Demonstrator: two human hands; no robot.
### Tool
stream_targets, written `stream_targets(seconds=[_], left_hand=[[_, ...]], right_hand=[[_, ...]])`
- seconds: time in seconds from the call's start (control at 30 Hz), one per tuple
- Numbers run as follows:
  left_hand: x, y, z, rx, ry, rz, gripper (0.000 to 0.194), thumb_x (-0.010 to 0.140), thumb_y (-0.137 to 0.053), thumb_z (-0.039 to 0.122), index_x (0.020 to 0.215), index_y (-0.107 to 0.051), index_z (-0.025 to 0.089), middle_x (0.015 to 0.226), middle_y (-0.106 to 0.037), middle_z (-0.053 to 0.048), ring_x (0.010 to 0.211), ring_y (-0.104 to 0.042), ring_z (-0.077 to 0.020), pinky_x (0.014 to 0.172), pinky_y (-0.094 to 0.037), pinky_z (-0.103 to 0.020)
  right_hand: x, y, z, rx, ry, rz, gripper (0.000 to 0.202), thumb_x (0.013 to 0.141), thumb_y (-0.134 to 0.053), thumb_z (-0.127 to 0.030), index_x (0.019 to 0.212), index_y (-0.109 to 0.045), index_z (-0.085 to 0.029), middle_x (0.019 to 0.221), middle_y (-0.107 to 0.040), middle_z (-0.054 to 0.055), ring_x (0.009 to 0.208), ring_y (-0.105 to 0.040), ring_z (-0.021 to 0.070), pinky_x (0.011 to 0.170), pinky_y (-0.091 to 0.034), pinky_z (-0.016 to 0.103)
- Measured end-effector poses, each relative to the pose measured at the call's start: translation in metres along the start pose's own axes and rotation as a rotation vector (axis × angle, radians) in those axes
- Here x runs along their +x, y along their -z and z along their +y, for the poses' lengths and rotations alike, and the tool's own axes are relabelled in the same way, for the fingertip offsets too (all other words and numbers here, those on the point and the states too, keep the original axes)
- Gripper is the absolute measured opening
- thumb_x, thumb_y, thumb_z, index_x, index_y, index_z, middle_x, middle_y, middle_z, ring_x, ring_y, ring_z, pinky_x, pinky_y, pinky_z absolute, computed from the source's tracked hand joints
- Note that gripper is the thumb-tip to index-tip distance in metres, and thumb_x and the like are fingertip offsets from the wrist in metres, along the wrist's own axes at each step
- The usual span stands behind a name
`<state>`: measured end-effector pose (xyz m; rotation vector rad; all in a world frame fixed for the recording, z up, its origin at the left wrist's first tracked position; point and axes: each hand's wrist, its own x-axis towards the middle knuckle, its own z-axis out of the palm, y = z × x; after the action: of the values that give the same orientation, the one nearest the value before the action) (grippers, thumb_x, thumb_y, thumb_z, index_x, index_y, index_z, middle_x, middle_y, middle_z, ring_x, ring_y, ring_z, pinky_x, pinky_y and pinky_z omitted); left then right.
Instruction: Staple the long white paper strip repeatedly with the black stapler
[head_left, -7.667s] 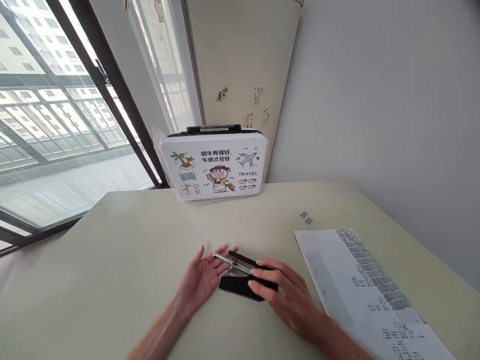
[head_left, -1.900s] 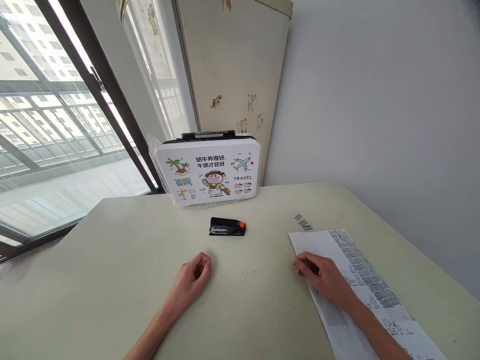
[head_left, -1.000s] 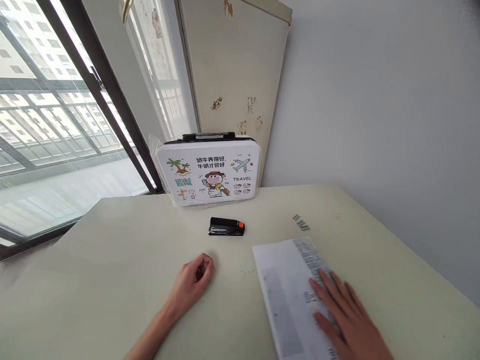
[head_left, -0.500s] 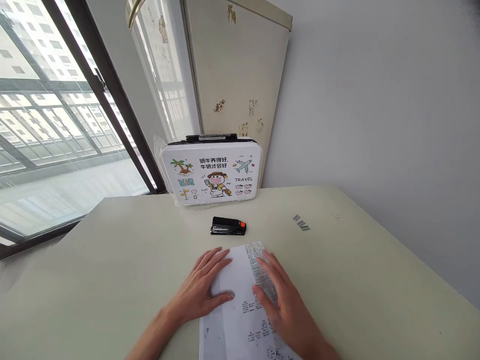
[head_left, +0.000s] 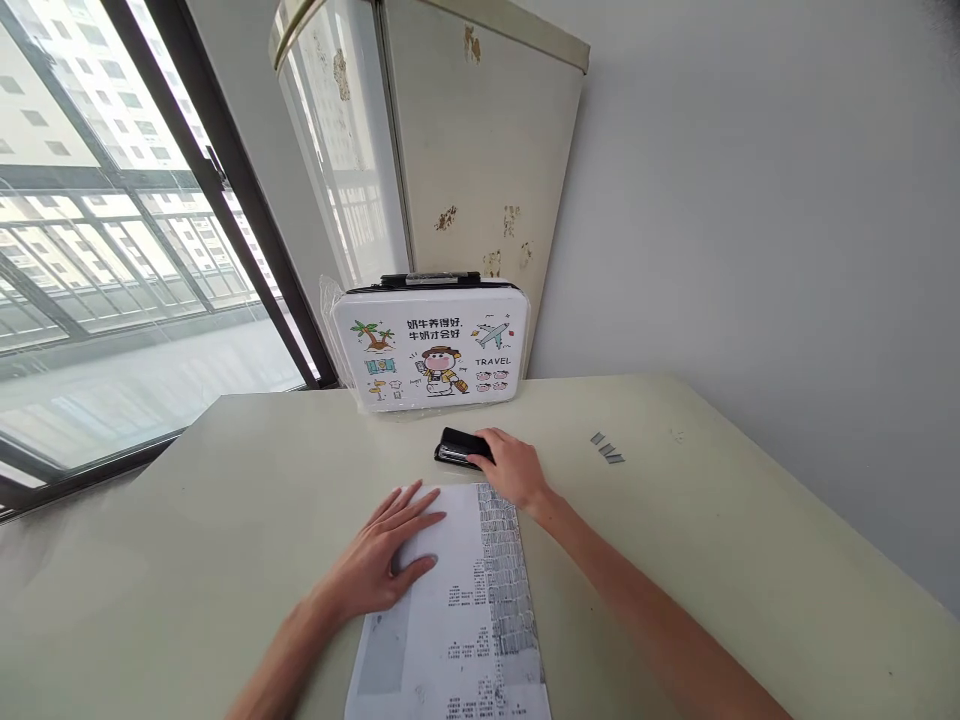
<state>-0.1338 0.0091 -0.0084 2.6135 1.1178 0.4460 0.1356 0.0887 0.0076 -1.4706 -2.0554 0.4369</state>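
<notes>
Printed paper sheets [head_left: 450,590] lie on the table in front of me, with dense dark print down their right side. My left hand [head_left: 386,555] rests flat on their left part, fingers spread. Beyond the top edge of the paper is a black stapler [head_left: 457,447]. My right hand [head_left: 511,465] has closed around the stapler's right end, fingers over the top and thumb at the near side. That end, under the hand, is hidden. The stapler still appears to be on the table.
A white case [head_left: 442,350] with cartoon prints and a black handle stands at the back of the table [head_left: 225,520]. Several strips of staples [head_left: 607,449] lie to the right. Behind are a worn fridge-like cabinet [head_left: 487,150], a wall and a window.
My right hand has left the paper, reached forward and taken hold of the stapler. The paper has shifted a little left with my left hand still on it. The view has shifted slightly.
</notes>
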Motion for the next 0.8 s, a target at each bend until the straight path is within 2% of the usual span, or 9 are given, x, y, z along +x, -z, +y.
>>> stream_targets(seconds=[0.1,0.2,0.3,0.37,0.5,0.67,0.73,0.8], left_hand=[[0.0,0.0,0.0,-0.008,0.007,0.007,0.055,0.101,-0.063,0.042,0.154,-0.051,0.034,0.166,-0.041,-0.004,0.157,-0.029,-0.0318,0.128,-0.026,-0.057],[0.0,0.0,0.0,-0.011,0.007,0.016,0.055,0.1,-0.064,0.042,0.154,-0.052,0.034,0.165,-0.043,-0.004,0.157,-0.031,-0.0318,0.128,-0.027,-0.057],[0.001,-0.002,-0.001,-0.005,0.006,0.03,0.055,0.1,-0.064,0.041,0.153,-0.053,0.033,0.164,-0.043,-0.005,0.156,-0.031,-0.0319,0.128,-0.027,-0.057],[0.001,-0.002,-0.001,0.0,0.007,0.035,0.054,0.1,-0.063,0.042,0.153,-0.053,0.032,0.164,-0.044,-0.005,0.156,-0.032,-0.0319,0.128,-0.028,-0.057],[0.004,-0.001,0.0,0.002,0.015,0.025,0.052,0.1,-0.063,0.044,0.15,-0.055,0.03,0.164,-0.044,-0.006,0.156,-0.032,-0.0317,0.128,-0.028,-0.057],[0.013,-0.002,0.015,-0.039,0.057,0.059,0.045,0.101,-0.064,0.045,0.144,-0.06,0.03,0.162,-0.048,-0.005,0.156,-0.034,-0.0324,0.126,-0.031,-0.057],[0.02,-0.002,0.029,-0.081,0.043,0.064,0.037,0.103,-0.062,0.041,0.138,-0.063,0.031,0.157,-0.054,-0.004,0.154,-0.037,-0.0309,0.124,-0.037,-0.054],[0.03,-0.003,0.047,-0.131,0.002,0.049,0.03,0.104,-0.06,0.037,0.134,-0.065,0.03,0.147,-0.063,-0.004,0.15,-0.044,-0.0289,0.121,-0.042,-0.05]], right_hand=[[-0.028,0.027,0.012,0.023,-0.025,0.05,0.025,0.102,-0.058,-0.035,0.126,-0.064,-0.028,0.124,-0.074,0.006,0.109,-0.071,0.0269,0.091,-0.056,0.04],[-0.069,0.061,0.023,0.068,-0.031,0.051,0.026,0.102,-0.058,-0.041,0.124,-0.066,-0.028,0.118,-0.076,0.005,0.1,-0.073,0.0247,0.086,-0.058,0.037],[-0.116,0.088,0.033,0.194,-0.063,-0.028,0.03,0.102,-0.059,-0.045,0.128,-0.067,-0.032,0.12,-0.075,0.004,0.099,-0.072,0.0245,0.073,-0.06,0.033],[-0.146,0.098,0.04,0.248,-0.102,-0.113,0.032,0.102,-0.057,-0.046,0.131,-0.067,-0.035,0.123,-0.073,0.005,0.102,-0.071,0.0252,0.066,-0.059,0.031],[-0.188,0.101,0.05,0.292,-0.195,-0.177,0.034,0.103,-0.056,-0.046,0.134,-0.068,-0.039,0.129,-0.071,0.005,0.104,-0.07,0.0251,0.06,-0.057,0.028],[-0.211,0.093,0.056,0.345,-0.299,-0.133,0.035,0.1,-0.059,-0.052,0.13,-0.07,-0.04,0.134,-0.07,0.003,0.11,-0.07,0.0256,0.056,-0.058,0.025],[-0.216,0.09,0.061,0.368,-0.338,-0.11,0.038,0.1,-0.057,-0.056,0.131,-0.07,-0.038,0.137,-0.07,0.003,0.118,-0.069,0.0269,0.066,-0.063,0.027],[-0.221,0.087,0.068,0.392,-0.387,-0.055,0.042,0.103,-0.049,-0.059,0.131,-0.07,-0.036,0.136,-0.071,0.004,0.122,-0.069,0.0268,0.086,-0.064,0.032]])
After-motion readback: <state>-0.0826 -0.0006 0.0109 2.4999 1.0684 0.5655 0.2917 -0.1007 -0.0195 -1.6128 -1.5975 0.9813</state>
